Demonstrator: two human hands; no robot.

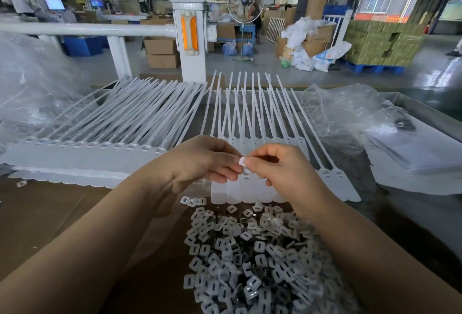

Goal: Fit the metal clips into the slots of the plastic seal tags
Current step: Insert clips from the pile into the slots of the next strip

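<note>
Both hands raised over the bench [62, 213], meeting at one small white clip [242, 161]. Left hand [200, 161] curled, thumb and forefinger pinching the clip's left edge. Right hand [277, 166] likewise curled, fingertips [251, 161] pinching the right edge; remaining fingers folded under. Clip held just above the heads of the nearer row of seal tags [240, 188], roughly over one slot [246, 177]. Not yet seated, by the look of it.

Seal tags in two batches: the nearer row flat under the hands, tails fanning away; a larger stacked batch [82, 161] to the left, well apart from the hands. Loose heap of clips [250, 251] near the body, between the forearms, a few strays beside the tag ends.

Handling, as judged: clip tiny, light, stiff, smooth-faced, likely to slip or flip between fingertips. Best pinched by the outer edges, as now, keeping the central opening unobstructed. Metal insert not discernible at this size. Tags thin, flexible plastic, long tails whippy; the head is the firmest place to steady. Likely need for one finger pressing the tag head flat while the other hand presses the clip square into the slot. Risk: a skewed entry, or neighbouring tags shifting under pressure.

Crumpled clear plastic bags [350, 113] at the right and left of the bench. Factory floor, white railing post [190, 39], cartons beyond.
</note>
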